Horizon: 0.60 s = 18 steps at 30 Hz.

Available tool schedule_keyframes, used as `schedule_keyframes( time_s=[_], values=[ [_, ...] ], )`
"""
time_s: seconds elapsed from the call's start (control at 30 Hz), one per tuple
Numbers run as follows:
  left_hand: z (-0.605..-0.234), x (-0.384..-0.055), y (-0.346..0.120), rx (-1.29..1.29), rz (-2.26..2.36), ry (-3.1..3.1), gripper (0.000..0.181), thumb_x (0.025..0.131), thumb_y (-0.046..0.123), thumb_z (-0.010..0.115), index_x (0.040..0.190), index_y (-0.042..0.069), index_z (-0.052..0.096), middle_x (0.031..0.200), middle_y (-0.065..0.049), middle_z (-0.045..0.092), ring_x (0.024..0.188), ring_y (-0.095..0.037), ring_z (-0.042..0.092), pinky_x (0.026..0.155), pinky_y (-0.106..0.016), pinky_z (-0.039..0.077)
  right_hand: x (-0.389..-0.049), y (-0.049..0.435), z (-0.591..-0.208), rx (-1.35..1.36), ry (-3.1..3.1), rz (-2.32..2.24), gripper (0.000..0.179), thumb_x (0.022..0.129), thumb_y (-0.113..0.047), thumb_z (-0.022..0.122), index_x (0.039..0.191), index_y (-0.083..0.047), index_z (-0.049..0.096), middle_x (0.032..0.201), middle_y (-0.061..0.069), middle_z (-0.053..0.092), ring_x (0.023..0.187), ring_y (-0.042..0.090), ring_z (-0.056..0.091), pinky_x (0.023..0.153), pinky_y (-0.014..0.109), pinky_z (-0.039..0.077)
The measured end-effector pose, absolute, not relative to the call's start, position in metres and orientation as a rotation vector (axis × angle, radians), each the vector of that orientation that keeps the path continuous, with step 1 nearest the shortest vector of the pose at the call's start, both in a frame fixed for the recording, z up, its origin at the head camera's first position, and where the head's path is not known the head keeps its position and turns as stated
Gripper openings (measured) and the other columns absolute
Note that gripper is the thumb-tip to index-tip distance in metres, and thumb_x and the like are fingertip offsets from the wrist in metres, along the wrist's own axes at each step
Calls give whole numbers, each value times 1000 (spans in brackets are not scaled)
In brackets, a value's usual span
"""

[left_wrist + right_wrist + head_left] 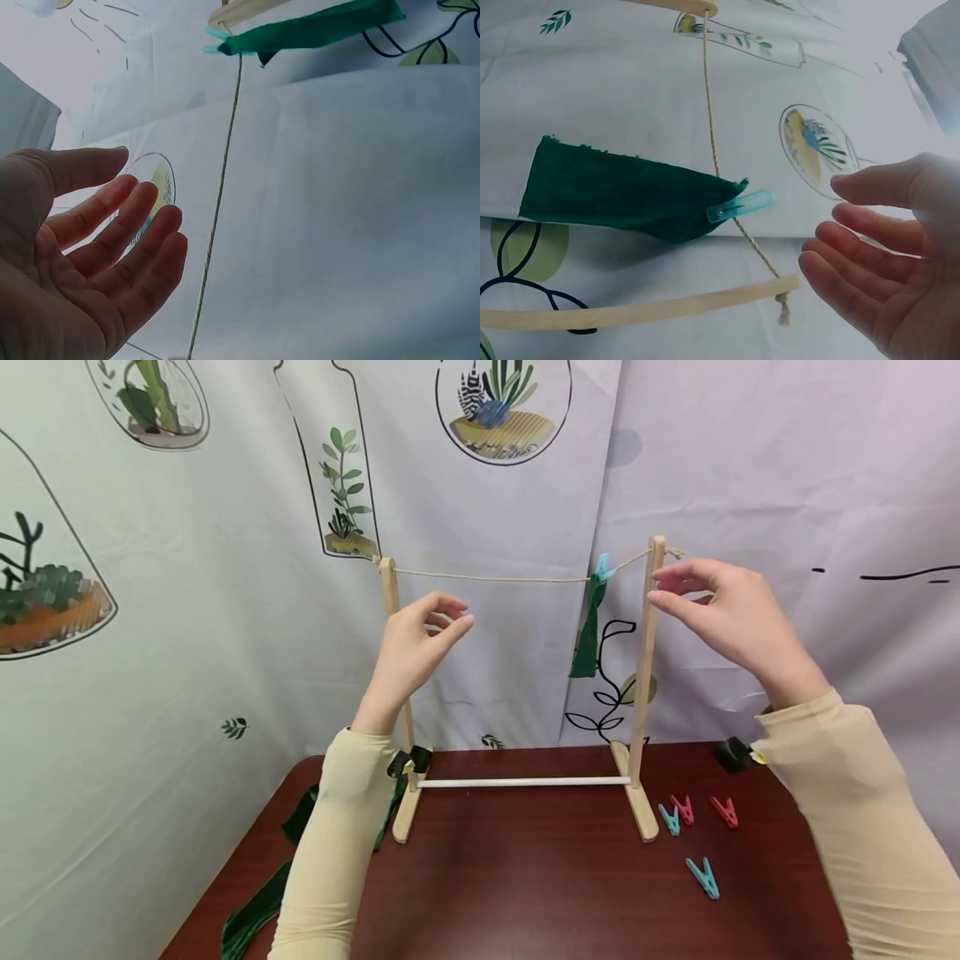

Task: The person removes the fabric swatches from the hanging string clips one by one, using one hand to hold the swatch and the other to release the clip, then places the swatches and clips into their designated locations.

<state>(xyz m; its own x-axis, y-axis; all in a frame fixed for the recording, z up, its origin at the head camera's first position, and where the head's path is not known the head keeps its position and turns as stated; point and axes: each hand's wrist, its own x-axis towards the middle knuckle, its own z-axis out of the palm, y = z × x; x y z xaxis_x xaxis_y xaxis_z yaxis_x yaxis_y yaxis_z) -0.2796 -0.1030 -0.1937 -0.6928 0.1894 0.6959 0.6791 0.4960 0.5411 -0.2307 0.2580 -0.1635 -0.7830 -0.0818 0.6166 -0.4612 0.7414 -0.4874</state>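
Observation:
A twine line (487, 578) runs between two wooden posts of a small drying rack. Near the right post (645, 652), a green cloth strip (588, 631) hangs from the line, pinned by a light blue clothespin (603, 568). My left hand (420, 647) is raised in front of the line by the left post (390, 585), fingers loosely bent and holding nothing. Beside the top of the right post, my right hand (731, 610) is also raised with relaxed fingers. The right wrist view shows its palm (885, 300) bare, apart from the clothespin and cloth.
Blue clothespins (703, 878) and red clothespins (724, 812) lie on the dark red table (525, 877) at right. More green cloth (258, 910) lies at left, partly behind the left sleeve. A white rod (525, 782) joins the rack's feet. A printed curtain (225, 568) hangs behind.

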Motion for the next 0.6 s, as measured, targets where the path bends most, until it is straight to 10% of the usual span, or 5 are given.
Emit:
schedule_keyframes(
  time_s=[0.27, 0.43, 0.6],
  values=[
    [-189, -288, -70, -806, -1177, -2126, 20, 95, 20, 73, 111, 8, 72, 100, -4, 71, 88, -16, 68, 82, -30, 55, -246, 252, -157, 415, -2384, 836, 39, 97, -36, 68, 126, -10, 69, 118, 15, 70, 106, 27, 65, 85, 23, 48],
    [-191, -298, -45, -862, -1168, -2104, 21, 95, 18, 72, 114, 8, 72, 102, -3, 71, 89, -14, 68, 81, -26, 55, -253, 249, -150, 449, -2398, 832, 39, 99, -29, 66, 131, -6, 66, 128, 17, 66, 114, 32, 63, 95, 49, 49],
    [-189, -305, -17, -895, -1166, -2101, 24, 95, 17, 72, 117, 7, 70, 106, -7, 71, 91, -15, 67, 82, -24, 54, -260, 242, -141, 463, -2433, 814, 40, 99, -27, 65, 134, -7, 64, 131, 16, 65, 115, 34, 64, 92, 49, 50]
  ],
)
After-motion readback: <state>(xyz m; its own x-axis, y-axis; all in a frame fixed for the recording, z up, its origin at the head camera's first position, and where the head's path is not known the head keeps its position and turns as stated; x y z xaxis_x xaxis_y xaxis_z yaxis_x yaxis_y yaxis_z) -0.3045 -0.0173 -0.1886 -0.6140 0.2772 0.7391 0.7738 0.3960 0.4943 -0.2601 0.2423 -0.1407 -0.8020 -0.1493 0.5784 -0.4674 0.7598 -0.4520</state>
